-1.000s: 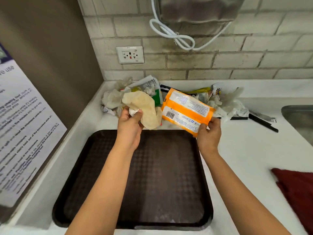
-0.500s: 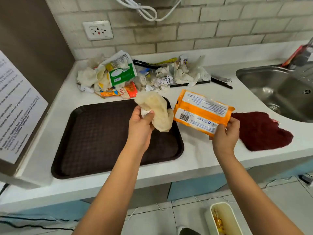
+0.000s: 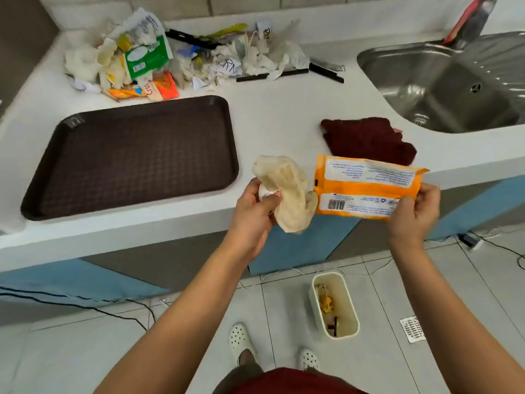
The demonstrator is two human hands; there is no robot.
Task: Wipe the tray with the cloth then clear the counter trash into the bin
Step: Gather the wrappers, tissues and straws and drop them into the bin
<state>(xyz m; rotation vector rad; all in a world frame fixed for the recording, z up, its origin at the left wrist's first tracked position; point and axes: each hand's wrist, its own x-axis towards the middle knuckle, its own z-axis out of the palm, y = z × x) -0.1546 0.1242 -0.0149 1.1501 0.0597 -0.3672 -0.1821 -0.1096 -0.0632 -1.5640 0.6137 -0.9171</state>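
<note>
A: Item one, far left: the tray (image 3: pixel 129 155), dark brown, flat on the counter (image 3: pixel 278 120), nothing on it. Behind it we list the trash heap (image 3: pixel 176 58) against the wall

B: Next, our left hand (image 3: pixel 254 207), fingers and thumb closed round a crumpled beige wrapper (image 3: pixel 287 191), with a white scrap pinched under it. We judge it light, limp, easily squashed

A: Then the orange packet (image 3: pixel 366 191), pinched at its right end by our right hand (image 3: pixel 414 214). Thin film, likely slippery, so we'd hold the sealed edge

B: Beyond it, the cloth (image 3: pixel 366 137), dark red, soft, lying near the sink (image 3: pixel 443 89)

A: Below, on the floor, the bin (image 3: pixel 335 305), open, just right of our shoes. We see nothing between hands and bin
</note>
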